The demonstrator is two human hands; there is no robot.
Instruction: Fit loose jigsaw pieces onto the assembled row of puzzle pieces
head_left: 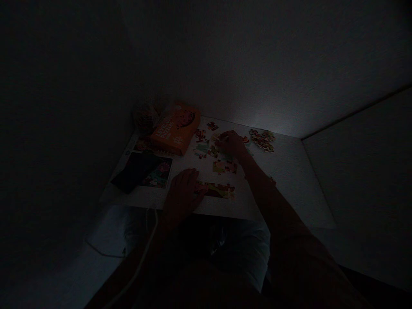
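The scene is very dark. My left hand point(184, 189) lies with fingers stretched out on the white table, its fingertips at the left end of a joined strip of puzzle pieces point(219, 191). Farther back, my right hand point(232, 143) reaches over scattered jigsaw pieces point(202, 148), its fingers bent together on what looks like a puzzle piece, mostly hidden by the hand. Between the hands lies a small joined section of puzzle point(224, 167). A heap of puzzle pieces point(262, 139) sits to the right of my right hand.
An orange puzzle box point(175, 128) lies at the back left, beside a clear plastic bag point(146, 118). In front of it, a dark flat object point(135, 171) partly covers a picture card point(161, 174). A pale cable point(151, 240) hangs by my left arm. Walls border the table point(289, 171).
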